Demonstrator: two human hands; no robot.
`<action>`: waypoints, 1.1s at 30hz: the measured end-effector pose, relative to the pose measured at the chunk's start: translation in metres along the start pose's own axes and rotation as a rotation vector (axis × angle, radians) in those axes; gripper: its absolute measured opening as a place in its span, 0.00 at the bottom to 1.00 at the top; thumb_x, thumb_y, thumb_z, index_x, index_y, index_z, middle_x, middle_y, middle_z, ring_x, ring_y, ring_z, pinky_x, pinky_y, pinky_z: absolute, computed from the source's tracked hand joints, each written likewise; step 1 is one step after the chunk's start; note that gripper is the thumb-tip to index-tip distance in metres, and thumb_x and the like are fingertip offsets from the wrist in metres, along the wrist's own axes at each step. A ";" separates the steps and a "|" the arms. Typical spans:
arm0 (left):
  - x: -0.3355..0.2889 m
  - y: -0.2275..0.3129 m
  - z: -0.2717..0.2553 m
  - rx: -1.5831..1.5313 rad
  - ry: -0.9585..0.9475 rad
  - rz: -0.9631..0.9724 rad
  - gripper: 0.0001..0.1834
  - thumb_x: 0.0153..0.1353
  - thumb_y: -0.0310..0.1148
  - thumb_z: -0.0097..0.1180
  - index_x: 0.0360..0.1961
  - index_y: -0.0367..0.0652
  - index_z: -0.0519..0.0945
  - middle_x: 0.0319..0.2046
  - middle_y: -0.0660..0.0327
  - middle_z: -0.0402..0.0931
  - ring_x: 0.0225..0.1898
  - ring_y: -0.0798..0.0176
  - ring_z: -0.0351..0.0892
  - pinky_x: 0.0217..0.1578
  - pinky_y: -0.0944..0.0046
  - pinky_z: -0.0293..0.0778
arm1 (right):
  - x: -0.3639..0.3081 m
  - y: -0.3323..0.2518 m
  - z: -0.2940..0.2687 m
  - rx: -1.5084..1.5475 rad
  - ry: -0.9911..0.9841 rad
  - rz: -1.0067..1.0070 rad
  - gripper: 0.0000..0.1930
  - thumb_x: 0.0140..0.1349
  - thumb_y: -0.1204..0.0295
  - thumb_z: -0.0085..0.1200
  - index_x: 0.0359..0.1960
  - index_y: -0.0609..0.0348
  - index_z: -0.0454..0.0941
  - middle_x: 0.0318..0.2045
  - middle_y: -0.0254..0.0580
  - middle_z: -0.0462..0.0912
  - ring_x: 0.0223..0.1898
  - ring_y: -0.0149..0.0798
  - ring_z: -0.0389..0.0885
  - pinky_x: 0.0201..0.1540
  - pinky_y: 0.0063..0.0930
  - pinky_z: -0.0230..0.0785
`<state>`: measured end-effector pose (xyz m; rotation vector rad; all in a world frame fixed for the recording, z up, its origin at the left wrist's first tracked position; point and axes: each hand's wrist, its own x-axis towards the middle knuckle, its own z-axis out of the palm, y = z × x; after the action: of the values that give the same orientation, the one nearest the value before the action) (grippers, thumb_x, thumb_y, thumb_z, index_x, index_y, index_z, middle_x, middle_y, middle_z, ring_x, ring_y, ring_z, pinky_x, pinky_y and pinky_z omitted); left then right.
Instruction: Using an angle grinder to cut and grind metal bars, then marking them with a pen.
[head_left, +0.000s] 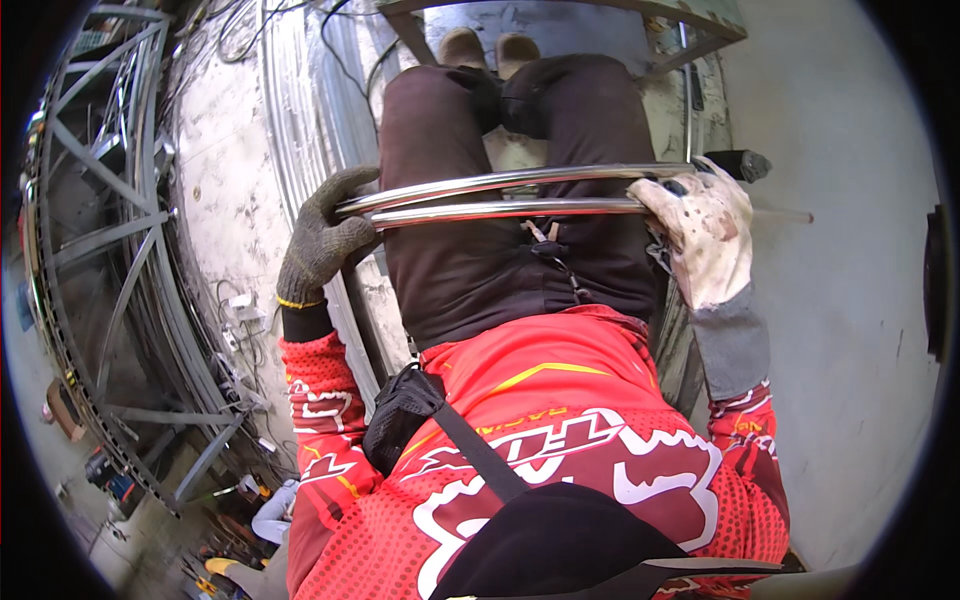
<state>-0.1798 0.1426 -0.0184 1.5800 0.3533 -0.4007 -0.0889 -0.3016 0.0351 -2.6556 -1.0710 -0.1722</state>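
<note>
Two shiny metal tubes, a farther one (pixel 520 178) and a nearer one (pixel 510 209), lie side by side across my lap, slightly bowed in this view. My left hand (pixel 330 230), in a dark grey knitted glove, is closed around their left ends. At their right ends is my right hand (pixel 705 230), in a stained, pale work glove with a grey cuff, its fingers curled around the tubes. A dark, blunt-ended piece (pixel 745 165) shows just beyond the right glove; what it is I cannot make out. A thin rod tip sticks out to its right.
A bench or table frame (pixel 600 15) stands beyond my feet. Long metal profiles (pixel 300 120) lie on the floor along my left. Farther left is a steel rack (pixel 110 230) with stacked bars, and loose cables. A pale wall or panel (pixel 840 330) rises on the right.
</note>
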 end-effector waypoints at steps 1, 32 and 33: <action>-0.002 0.001 0.002 0.059 0.026 -0.029 0.32 0.62 0.35 0.72 0.67 0.37 0.79 0.43 0.61 0.86 0.37 0.71 0.84 0.37 0.67 0.84 | 0.001 0.001 0.000 -0.038 -0.015 -0.011 0.19 0.49 0.76 0.68 0.45 0.48 0.86 0.32 0.41 0.87 0.35 0.49 0.87 0.45 0.47 0.79; 0.050 -0.002 -0.012 -0.218 0.128 0.144 0.16 0.72 0.33 0.66 0.57 0.44 0.78 0.27 0.68 0.73 0.23 0.74 0.68 0.23 0.69 0.65 | 0.035 0.053 0.017 -0.105 0.038 -0.001 0.19 0.52 0.78 0.66 0.47 0.53 0.83 0.41 0.41 0.89 0.44 0.48 0.90 0.47 0.41 0.84; 0.046 -0.003 -0.013 -0.187 0.100 0.142 0.21 0.70 0.32 0.67 0.61 0.43 0.77 0.30 0.66 0.75 0.25 0.73 0.70 0.26 0.68 0.68 | 0.035 0.050 0.019 -0.105 -0.012 0.063 0.19 0.53 0.79 0.64 0.48 0.53 0.84 0.43 0.41 0.90 0.45 0.49 0.90 0.50 0.43 0.84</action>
<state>-0.1403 0.1548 -0.0421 1.4347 0.3426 -0.1747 -0.0292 -0.3075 0.0141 -2.7833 -1.0064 -0.2054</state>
